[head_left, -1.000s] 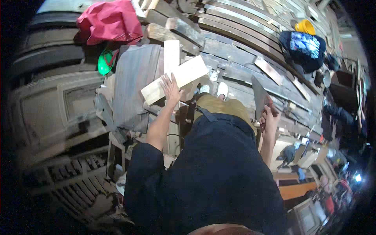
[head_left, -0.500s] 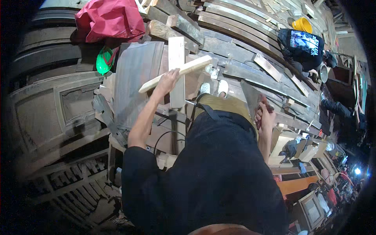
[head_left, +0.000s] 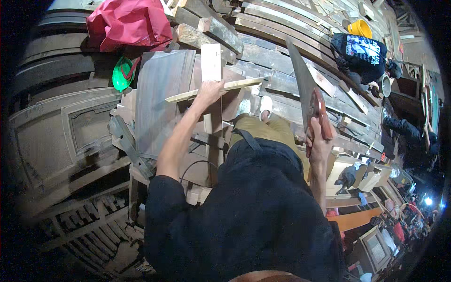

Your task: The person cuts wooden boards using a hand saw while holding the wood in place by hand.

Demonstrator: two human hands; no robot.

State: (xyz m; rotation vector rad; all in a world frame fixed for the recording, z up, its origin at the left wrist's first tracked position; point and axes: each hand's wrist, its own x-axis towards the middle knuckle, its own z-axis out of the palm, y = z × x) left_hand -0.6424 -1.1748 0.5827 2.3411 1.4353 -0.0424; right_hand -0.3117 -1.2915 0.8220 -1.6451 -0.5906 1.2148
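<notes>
My left hand (head_left: pixel 210 93) is closed around a narrow pale wood strip (head_left: pixel 242 83), which lies crosswise above a wider pale board (head_left: pixel 211 63). Part of the strip and the board are hidden by my hand and forearm. On the other side, my right hand (head_left: pixel 321 137) grips a handsaw by its reddish-brown wooden handle (head_left: pixel 320 114). The saw blade (head_left: pixel 302 75) stands up and away from me, broad face showing, apart from the strip. A grey-brown panel (head_left: pixel 162 94) lies left of the board.
Long planks (head_left: pixel 282 33) are stacked ahead. A pink-red bag (head_left: pixel 131 26) and a green plastic thing (head_left: pixel 123 75) sit at the far left. Another person (head_left: pixel 359 54) bends over at the far right near a yellow bucket (head_left: pixel 360 28). Wooden panels (head_left: pixel 89 124) stand at left.
The handsaw has swung up and forward, so its blade now shows fully. My left hand has shifted slightly right and turned the strip, its right end now lower and nearer me.
</notes>
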